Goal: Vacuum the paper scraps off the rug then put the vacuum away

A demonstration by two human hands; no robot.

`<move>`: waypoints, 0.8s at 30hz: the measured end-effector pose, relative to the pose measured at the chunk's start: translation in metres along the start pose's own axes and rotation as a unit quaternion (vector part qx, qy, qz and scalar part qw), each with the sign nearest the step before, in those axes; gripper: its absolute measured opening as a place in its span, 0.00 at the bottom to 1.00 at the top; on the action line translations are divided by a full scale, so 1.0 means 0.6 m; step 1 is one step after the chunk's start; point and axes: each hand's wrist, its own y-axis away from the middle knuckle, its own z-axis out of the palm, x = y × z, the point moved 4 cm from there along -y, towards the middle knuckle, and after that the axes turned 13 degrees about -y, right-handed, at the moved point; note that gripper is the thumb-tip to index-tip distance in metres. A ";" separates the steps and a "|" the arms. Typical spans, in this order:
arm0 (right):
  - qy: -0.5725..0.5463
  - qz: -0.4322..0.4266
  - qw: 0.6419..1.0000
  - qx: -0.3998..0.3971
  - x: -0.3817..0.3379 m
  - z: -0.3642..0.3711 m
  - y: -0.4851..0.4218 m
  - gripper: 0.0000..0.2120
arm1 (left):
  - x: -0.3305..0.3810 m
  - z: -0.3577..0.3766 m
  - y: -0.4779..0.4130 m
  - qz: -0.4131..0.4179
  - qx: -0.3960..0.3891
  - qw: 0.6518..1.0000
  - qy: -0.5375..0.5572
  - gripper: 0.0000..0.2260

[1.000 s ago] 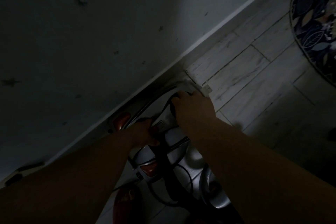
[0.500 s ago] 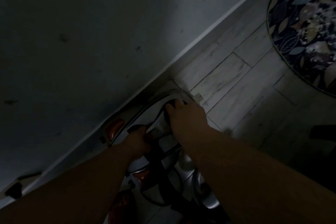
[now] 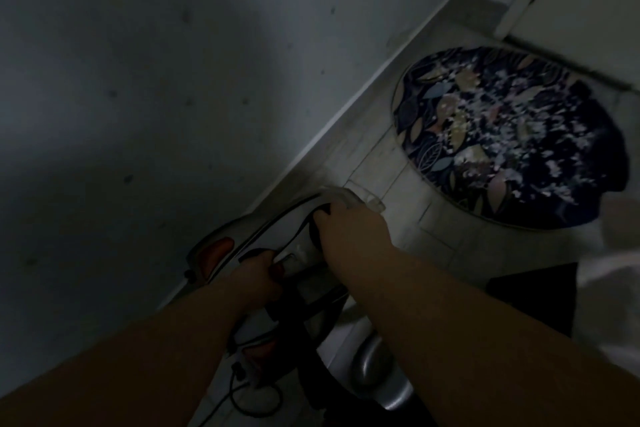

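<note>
The vacuum (image 3: 301,255) lies on the floor (image 3: 398,180) against the wall (image 3: 138,97), with the left hand (image 3: 258,276) and right hand (image 3: 349,229) each in a curled grip on it. The nearby rug (image 3: 426,149) is strewn with paper scraps (image 3: 519,121), so this is the fetching step. The next move is probably to lift the vacuum and carry it over.

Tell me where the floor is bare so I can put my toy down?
Bare tiles lie between the vacuum and the rug; a thin strip runs between rug and wall. Crowded: paper scraps cover the rug; left hand and right hand grip the vacuum, cord looped below.
</note>
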 end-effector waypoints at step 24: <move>0.013 0.052 0.998 0.021 0.409 -0.121 -0.382 0.13 | 0.346 -0.185 -0.469 0.055 -0.015 0.998 0.007 0.21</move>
